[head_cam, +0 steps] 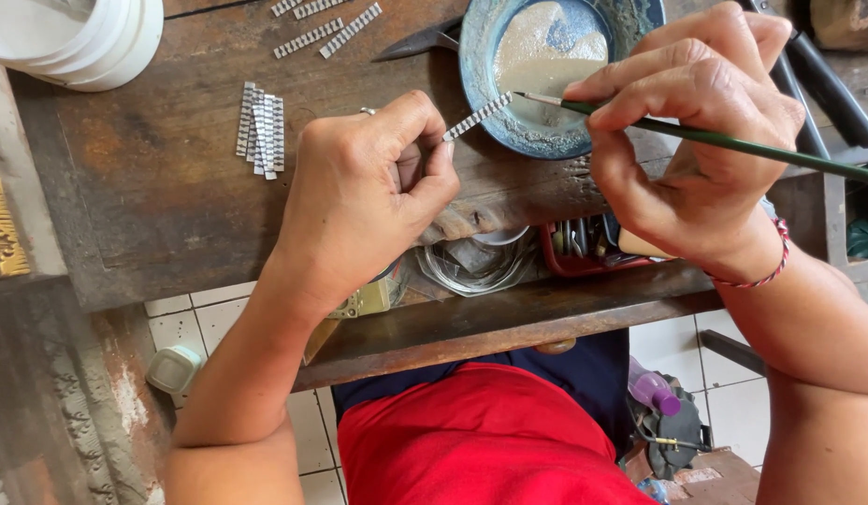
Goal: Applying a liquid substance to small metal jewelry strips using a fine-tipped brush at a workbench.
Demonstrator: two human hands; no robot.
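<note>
My left hand (364, 192) pinches a small silver patterned strip (478, 117) between thumb and forefinger, holding it out over the rim of a blue bowl (485, 89). My right hand (701, 140) grips a thin green-handled brush (733, 142), its tip touching the far end of the strip. The bowl holds a pale, milky paste. Both hands work above a worn wooden bench (144, 187).
A stack of similar silver strips (261, 131) lies left of my left hand, with more strips (326, 28) at the top. A white container (88, 37) stands top left. An open drawer holds wire coils (476, 266) and a red tray (588, 248). Dark tools (827, 84) lie right.
</note>
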